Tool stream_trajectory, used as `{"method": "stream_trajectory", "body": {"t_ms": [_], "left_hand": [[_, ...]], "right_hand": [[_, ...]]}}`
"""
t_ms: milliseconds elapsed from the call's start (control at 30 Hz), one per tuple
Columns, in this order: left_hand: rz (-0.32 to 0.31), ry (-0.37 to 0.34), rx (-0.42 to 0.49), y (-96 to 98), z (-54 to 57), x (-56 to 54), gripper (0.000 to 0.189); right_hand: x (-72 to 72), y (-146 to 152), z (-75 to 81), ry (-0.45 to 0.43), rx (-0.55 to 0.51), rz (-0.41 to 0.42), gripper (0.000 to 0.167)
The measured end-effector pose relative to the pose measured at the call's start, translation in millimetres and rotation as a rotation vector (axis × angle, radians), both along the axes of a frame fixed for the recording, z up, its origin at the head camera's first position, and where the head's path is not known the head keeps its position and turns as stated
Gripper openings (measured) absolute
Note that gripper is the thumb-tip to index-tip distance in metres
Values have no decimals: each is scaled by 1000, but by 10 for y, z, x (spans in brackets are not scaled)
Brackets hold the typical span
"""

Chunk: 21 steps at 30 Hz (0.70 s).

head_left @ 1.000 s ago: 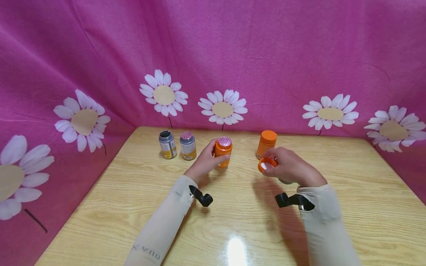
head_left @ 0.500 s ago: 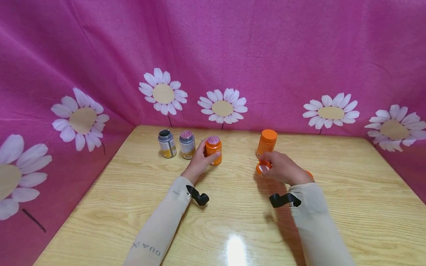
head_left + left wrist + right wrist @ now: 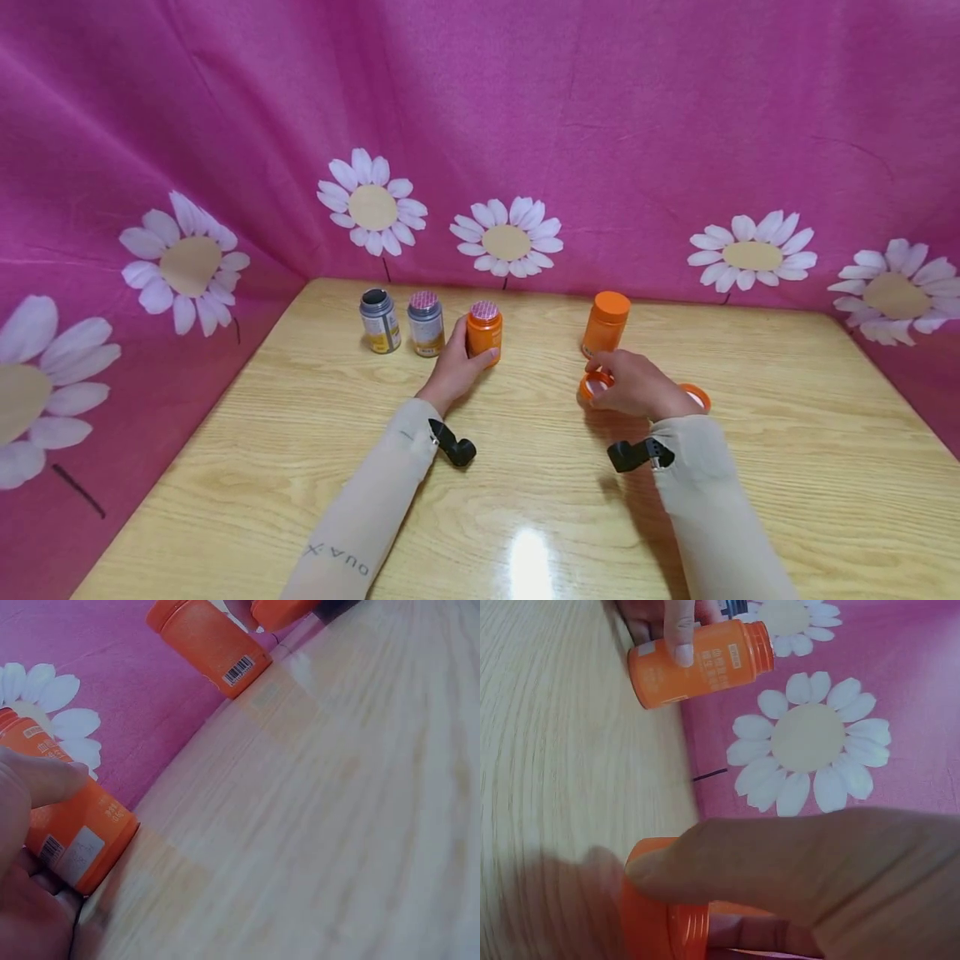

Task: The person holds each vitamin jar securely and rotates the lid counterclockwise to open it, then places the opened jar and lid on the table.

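My left hand (image 3: 459, 367) grips an orange bottle (image 3: 486, 335) upright on the table; a pink patterned seal covers its lidless mouth. In the left wrist view, my thumb lies across the bottle's (image 3: 88, 814) label and its base meets the wood. Farther right, my right hand (image 3: 637, 386) pinches an orange cap (image 3: 584, 390), hollow side up, at or just above the tabletop. A second orange bottle (image 3: 604, 327), topped with its cap, stands just behind that hand. Another orange cap (image 3: 701, 393), hollow side up, is partly hidden by my right wrist.
Two grey bottles stand left of my left hand: one open and dark inside (image 3: 380, 323), the other with a pink seal (image 3: 426, 325). A pink curtain (image 3: 622, 150) with white flowers closes off the back of the wooden table (image 3: 480, 517).
My left hand has moved the orange bottle left, nearer the grey bottles. My right hand has lowered the cap slightly. An orange cap has come into view beside my right wrist.
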State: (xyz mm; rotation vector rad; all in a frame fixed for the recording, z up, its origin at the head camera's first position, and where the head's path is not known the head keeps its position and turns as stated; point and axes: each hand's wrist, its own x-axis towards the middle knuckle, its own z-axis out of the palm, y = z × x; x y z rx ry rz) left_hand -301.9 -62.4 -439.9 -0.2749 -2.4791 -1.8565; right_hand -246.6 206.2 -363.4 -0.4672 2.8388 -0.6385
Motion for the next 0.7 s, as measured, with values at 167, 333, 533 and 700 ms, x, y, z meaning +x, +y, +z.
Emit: {"method": "stream_trajectory", "body": {"t_ms": [167,333,533,700], "left_hand": [[15,-2,-34,-9,25,16,75],[25,1,-52,-11,35,20,74],[21,0,-55,-8,42,23,73],[21,-15,-62,-7,42,21,73]], "right_hand": [[-9,11,-27,-3,6,4,32],[-15,33,-42,-27,33,-1,35],[-14,46,-48,-43,58,-7,39],[-3,45,-55,-54,62,-12,38]]}}
